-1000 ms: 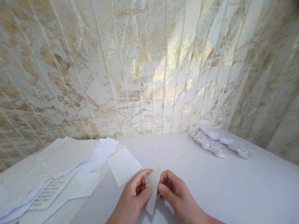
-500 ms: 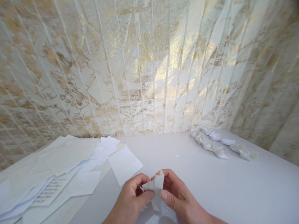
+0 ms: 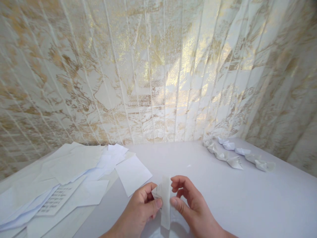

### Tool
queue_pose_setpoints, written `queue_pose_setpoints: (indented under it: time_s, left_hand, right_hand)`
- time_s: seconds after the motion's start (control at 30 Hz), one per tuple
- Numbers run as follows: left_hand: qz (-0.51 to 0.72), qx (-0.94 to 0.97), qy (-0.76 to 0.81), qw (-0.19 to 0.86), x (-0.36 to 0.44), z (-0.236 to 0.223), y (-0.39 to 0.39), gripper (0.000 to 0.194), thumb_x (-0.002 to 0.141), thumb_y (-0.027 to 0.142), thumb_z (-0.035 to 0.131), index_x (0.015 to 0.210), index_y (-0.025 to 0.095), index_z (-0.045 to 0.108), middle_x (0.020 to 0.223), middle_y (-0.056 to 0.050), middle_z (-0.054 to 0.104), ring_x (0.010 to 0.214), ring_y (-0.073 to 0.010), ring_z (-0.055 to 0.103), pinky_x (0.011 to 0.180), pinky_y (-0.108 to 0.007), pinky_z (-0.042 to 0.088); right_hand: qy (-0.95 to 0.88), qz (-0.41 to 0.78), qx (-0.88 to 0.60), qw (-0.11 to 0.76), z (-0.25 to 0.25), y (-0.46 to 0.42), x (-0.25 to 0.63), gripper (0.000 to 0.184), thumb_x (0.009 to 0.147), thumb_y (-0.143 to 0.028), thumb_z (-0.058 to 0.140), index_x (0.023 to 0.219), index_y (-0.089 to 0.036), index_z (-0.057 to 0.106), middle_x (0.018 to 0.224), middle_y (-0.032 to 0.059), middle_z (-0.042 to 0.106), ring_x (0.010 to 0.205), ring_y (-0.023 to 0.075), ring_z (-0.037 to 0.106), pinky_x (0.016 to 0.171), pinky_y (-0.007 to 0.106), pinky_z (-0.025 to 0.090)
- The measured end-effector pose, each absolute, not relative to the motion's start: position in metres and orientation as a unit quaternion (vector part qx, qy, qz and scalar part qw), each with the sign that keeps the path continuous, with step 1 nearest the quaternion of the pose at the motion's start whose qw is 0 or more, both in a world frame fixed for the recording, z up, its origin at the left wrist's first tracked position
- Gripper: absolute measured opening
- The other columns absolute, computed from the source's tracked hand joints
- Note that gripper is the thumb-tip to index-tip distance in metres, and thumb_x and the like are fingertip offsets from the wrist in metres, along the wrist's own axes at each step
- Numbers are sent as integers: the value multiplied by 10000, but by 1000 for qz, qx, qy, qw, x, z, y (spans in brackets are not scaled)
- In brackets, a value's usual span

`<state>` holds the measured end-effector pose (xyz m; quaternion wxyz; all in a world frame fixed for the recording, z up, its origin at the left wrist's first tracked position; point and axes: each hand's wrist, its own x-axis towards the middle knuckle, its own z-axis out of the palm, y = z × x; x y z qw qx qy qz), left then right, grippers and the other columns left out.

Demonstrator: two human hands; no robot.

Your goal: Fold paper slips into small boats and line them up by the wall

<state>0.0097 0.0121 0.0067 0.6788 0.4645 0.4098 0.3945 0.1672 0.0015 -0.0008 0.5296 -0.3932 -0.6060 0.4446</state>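
Note:
A small white folded paper (image 3: 165,203) stands on end above the table in front of me, with faint print on its pointed left part. My left hand (image 3: 141,206) pinches that left part between thumb and fingers. Close along the paper's right edge is my right hand (image 3: 189,201), thumb and curled fingers apart. Its thumb tip lies at or very near the edge; whether it touches I cannot tell.
Loose paper sheets (image 3: 71,165) pile up on the left of the white table (image 3: 247,201), one printed. A single white sheet (image 3: 133,175) lies beside the pile. Several folded paper boats (image 3: 234,162) stand in two rows at the back right, near the patterned curtain (image 3: 158,82).
My right fingers have loosened from the folded paper and spread away from the thumb. The paper has turned so its long strip is upright and fully visible; the left hand keeps its pinch.

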Motion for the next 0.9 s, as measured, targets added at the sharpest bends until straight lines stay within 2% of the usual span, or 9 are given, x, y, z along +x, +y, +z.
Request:
queue_pose_setpoints:
  time_s: [0.07,0.17,0.4,0.7,0.9]
  left_hand:
    - [387,469,414,677,10,9,11,274,603,334,691,739,141,553,558,48,454,461,-53,298,446,-183,182]
    - [380,466,417,681,10,11,9,283,599,356,694,716,148,542,547,57,443,442,-43,292,441,-179,174]
    - [384,454,422,684,11,14,8,287,601,357,702,725,150,546,523,66,434,421,-39,314,425,-167,179]
    - [349,483,396,698,8,1,13,376,588,450,704,714,159,503,529,45,490,380,-32,288,403,-176,151]
    - [340,500,400,689,8,0,14,388,587,466,699,731,157,515,538,44,490,392,-40,302,409,-182,157]
  right_hand:
    - [-614,410,-423,526,0,1,168,269,728,-428,601,813,-188,516,720,5,498,652,148,462,614,279,404]
    - [-638,422,-413,495,2,-2,167,280,774,-445,532,706,-176,496,642,3,502,611,143,472,586,276,406]
    - [-642,473,-381,468,2,-4,165,297,812,-451,485,752,-161,506,683,33,562,649,152,532,616,286,428]
    - [-593,554,-337,478,-2,-1,162,390,733,-542,555,723,-156,504,627,6,526,594,128,485,586,272,389]
    - [-604,530,-364,472,7,-3,162,320,767,-474,538,711,-160,506,623,3,528,594,131,500,577,262,410]
